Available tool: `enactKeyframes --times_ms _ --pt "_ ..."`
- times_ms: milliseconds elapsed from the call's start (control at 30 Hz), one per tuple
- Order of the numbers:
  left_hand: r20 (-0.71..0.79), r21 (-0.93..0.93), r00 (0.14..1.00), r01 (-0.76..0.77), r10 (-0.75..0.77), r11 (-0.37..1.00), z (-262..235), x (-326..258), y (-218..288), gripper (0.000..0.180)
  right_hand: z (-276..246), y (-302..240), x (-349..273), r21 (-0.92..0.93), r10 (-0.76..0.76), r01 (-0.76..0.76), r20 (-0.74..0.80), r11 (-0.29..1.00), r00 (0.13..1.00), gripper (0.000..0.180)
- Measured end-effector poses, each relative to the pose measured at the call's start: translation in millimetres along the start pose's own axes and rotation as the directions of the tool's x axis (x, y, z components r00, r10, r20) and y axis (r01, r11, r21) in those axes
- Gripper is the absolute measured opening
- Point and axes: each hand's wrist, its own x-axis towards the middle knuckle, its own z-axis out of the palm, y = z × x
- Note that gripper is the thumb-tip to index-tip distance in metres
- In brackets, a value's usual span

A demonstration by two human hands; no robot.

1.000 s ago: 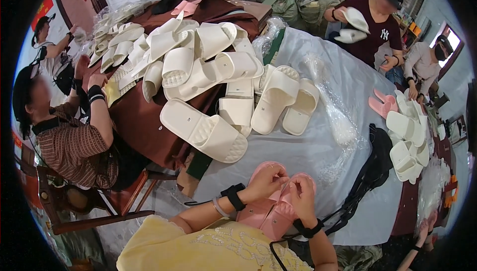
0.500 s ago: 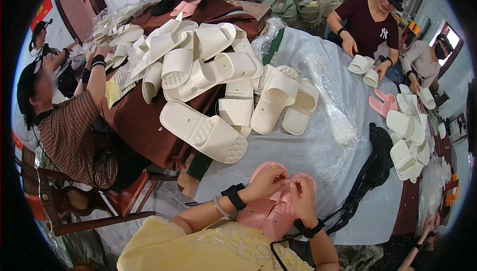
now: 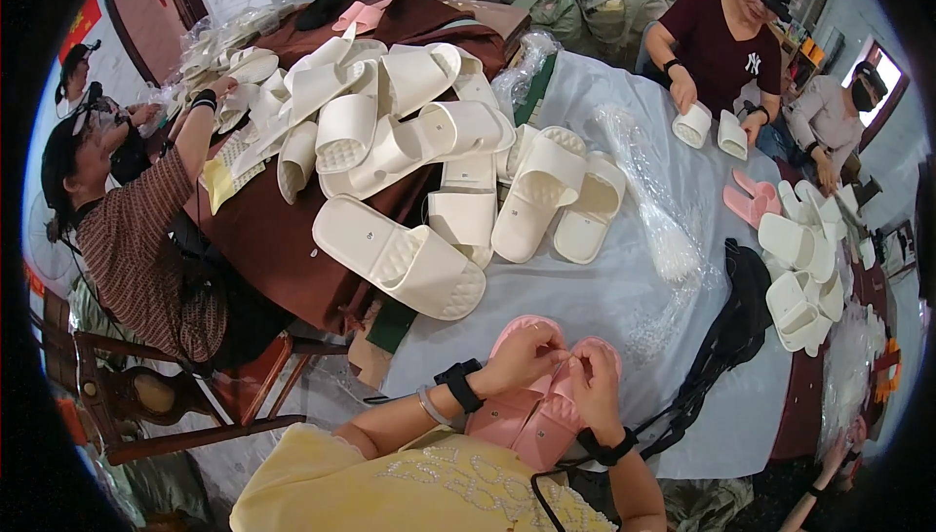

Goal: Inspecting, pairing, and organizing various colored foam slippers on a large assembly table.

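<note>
A pair of pink slippers (image 3: 507, 418) lies side by side close in front of me, toes pointing away. My left hand (image 3: 525, 358) is over the left slipper's strap, thumb and finger pinched together. My right hand (image 3: 597, 392) rests by the right slipper, its fingers pinched too. Both fingertips meet above the gap between the two toe ends. Whatever they hold there is too small to make out. Just beyond, a large cream slipper (image 3: 366, 239) lies at an angle, with a cream pair (image 3: 536, 196) to its right.
A heap of cream slippers (image 3: 390, 142) covers the table's left half. Clear plastic strands (image 3: 673, 249) and a black cord bundle (image 3: 741, 298) lie to the right. Several co-workers sit around; one person (image 3: 717, 54) at the back right handles white slippers. A wooden chair (image 3: 166, 400) stands left.
My hands stay almost still at the pink slippers. The person at the back right has lifted and parted two white slippers. The person at left reaches farther into the heap.
</note>
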Motion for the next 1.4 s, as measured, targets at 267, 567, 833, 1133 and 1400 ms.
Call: enactKeyframes --times_ms 267,567,833,1133,1400 --pt "-0.089 -0.050 0.996 -0.034 0.030 0.998 0.2 -1.4 5.4 0.013 3.8 8.2 0.5 0.031 -0.020 0.020 -0.002 0.999 1.000 0.007" --pt "-0.138 -0.137 0.990 -0.062 0.043 0.989 3.0 -0.9 0.8 0.014 1.8 3.8 2.1 0.043 -0.012 0.012 0.006 0.999 1.000 0.006" --pt "-0.025 -0.020 1.000 -0.014 0.014 1.000 -2.2 0.1 0.1 0.014 2.3 3.8 1.8 0.038 -0.012 0.012 0.000 0.999 1.000 0.006" --pt "-0.147 -0.133 0.989 -0.030 0.010 0.991 2.6 -2.1 3.8 0.013 3.2 4.8 2.1 0.023 -0.055 0.055 -0.020 0.998 0.998 0.008" --pt "-0.007 0.070 0.999 -0.049 0.050 0.996 -1.1 0.6 2.0 0.013 3.2 6.6 1.9 -0.005 -0.059 0.059 -0.032 0.998 0.998 0.005"
